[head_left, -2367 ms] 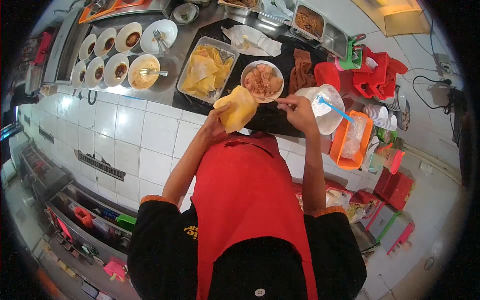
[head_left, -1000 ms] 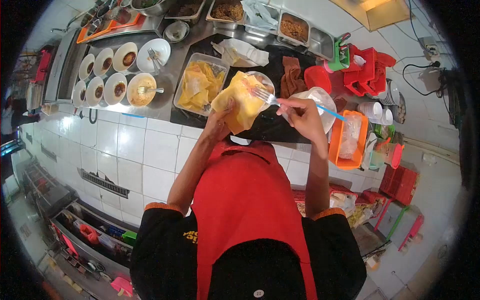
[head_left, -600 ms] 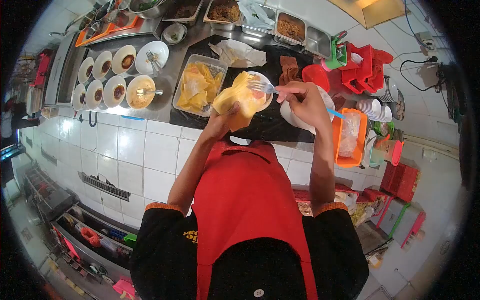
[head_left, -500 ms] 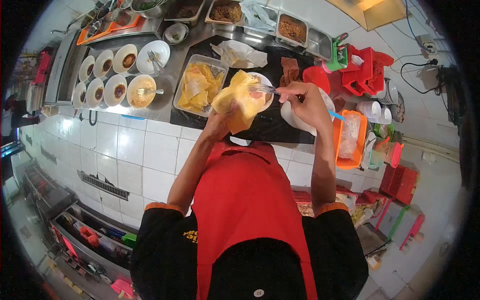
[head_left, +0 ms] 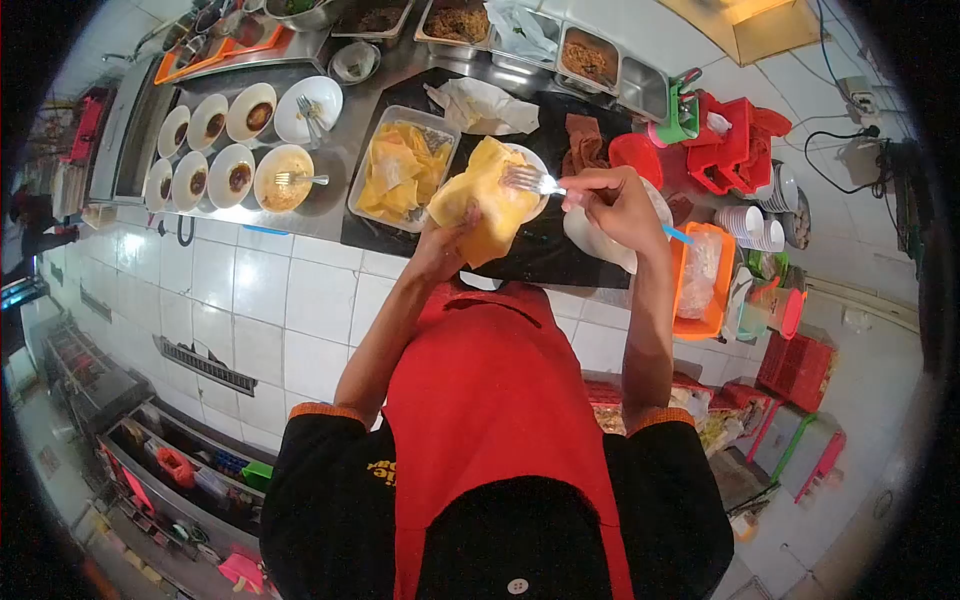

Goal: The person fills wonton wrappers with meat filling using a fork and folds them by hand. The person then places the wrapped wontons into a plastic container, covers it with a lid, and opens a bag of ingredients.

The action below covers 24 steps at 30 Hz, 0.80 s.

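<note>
My left hand (head_left: 446,246) is closed on yellow dough wrappers (head_left: 486,212), held spread over the near side of a white bowl (head_left: 537,160). Thumb and fingers grip them from the lower left. A metal fork (head_left: 542,184) is pinched in my right hand (head_left: 618,208), its tines at the upper right part of the wrappers. Some pinkish stuff shows around the tines; I cannot tell whether it is on the fork or on the dough. The wrappers hide much of the bowl. To the left, a clear plastic box (head_left: 455,142) holds more yellow wrappers (head_left: 398,165).
Several white bowls with dark sauce (head_left: 240,176) stand at the left. A bowl with a fork in it (head_left: 268,200) is beside them. Metal food trays (head_left: 588,60) line the back. Red baskets (head_left: 722,150) and an orange basket (head_left: 690,325) are on the right.
The fork and my right hand have shifted slightly right, and the tines now show more clearly against the wrappers. My left hand keeps its grip on the wrappers.
</note>
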### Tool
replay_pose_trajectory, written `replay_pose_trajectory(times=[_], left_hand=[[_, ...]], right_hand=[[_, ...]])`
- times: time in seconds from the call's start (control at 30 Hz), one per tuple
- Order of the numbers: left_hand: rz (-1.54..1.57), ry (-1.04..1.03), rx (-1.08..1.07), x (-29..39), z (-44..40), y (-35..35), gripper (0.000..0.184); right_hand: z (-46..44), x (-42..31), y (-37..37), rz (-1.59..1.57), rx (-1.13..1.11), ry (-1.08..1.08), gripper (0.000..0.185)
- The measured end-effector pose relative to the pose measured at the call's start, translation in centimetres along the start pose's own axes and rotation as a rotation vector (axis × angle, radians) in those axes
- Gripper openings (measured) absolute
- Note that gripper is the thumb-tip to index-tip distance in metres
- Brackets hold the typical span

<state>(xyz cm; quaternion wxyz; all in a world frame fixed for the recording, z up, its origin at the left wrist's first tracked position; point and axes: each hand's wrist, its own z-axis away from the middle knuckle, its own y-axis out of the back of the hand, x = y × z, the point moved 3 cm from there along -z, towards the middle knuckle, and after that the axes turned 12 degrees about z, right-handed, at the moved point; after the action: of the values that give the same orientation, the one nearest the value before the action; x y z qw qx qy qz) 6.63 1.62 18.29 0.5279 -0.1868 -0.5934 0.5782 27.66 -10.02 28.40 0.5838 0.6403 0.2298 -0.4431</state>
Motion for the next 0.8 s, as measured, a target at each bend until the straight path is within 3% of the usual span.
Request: replay_pose_trajectory(times=[0.17,0.37,0.63,0.73,0.8], left_hand=[[-0.022,0.016,0.026,0.4,0.0,-0.8,0.053],[0.084,-0.044,0.138,0.5,-0.9,-1.4,0.056],[0.312,0.053,0.153,1.5,-1.4,-1.6,0.054],[0.104,-0.016,0.19,0.9,-1.5,0.1,0.055],[-0.203,0.046,0.157,-0.2,-1.4,0.1,0.062]], right_hand=[[0.5,0.6,-1.5,-0.082,0.03,-0.138,0.025],[1.3,0.0,-5.6,0.08,0.407,0.082,0.034],[3.4,2.7,-2.6,0.01,0.295,-0.142,0.027],[3.2,1.9,-3.0,-0.127,0.336,-0.118,0.023],[2.1,0.5,-4.8,-0.224,0.326,-0.109,0.02]])
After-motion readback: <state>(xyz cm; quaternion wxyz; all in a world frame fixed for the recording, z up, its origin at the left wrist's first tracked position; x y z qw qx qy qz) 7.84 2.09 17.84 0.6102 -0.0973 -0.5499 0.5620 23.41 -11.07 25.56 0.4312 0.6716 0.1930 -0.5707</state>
